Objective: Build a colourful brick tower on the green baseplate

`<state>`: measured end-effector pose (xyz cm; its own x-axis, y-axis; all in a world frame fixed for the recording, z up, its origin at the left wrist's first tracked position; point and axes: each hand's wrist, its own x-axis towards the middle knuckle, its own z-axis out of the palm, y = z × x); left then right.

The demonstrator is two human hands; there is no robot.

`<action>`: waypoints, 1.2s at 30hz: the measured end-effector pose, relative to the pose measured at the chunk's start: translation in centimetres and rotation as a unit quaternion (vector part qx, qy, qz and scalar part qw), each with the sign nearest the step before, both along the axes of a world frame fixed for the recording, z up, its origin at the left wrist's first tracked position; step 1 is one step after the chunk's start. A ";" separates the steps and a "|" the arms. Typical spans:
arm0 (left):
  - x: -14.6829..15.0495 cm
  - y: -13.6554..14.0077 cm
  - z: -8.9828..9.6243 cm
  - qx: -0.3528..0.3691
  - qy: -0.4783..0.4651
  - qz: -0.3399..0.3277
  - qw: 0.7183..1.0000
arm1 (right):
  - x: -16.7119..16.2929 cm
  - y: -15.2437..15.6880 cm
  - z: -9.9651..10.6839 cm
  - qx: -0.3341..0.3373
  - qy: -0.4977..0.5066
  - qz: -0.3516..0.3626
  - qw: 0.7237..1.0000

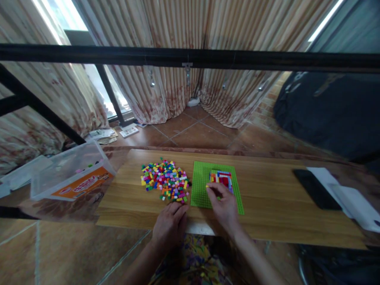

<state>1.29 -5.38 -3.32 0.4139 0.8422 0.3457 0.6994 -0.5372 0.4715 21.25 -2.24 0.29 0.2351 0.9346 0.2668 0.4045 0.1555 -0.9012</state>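
My right hand [223,204] is over the green baseplate [200,190], its thumb and forefinger pinched on a small yellow toy brick [207,185]. Just beyond the fingers, a low build of red, blue, white and orange bricks [220,176] sits on the plate, partly covered by that hand. My left hand [170,221] rests at the table's near edge, below a loose pile of multicoloured bricks [166,178]. Its fingers are curled together, and whatever may lie inside them is hidden.
The wooden table [270,190] carries a black flat object [316,189] and white sheets [341,194] at its right end. A clear plastic tub [71,174] with an orange label stands off the left end. A black metal bar [166,56] crosses in front of striped curtains [178,23].
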 end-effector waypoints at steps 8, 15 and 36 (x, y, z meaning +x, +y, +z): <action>0.0 0.0 0.0 0.025 0.012 0.006 1.000 | 8.0 0.7 -1.4 -0.049 0.097 -0.179 0.978; -0.1 0.1 -0.2 0.016 0.014 0.002 1.000 | 8.5 2.3 -3.1 -0.066 0.157 -0.168 0.971; 0.0 0.1 -0.2 0.022 0.022 0.005 0.999 | 9.0 3.9 -2.0 -0.144 0.275 -0.165 0.936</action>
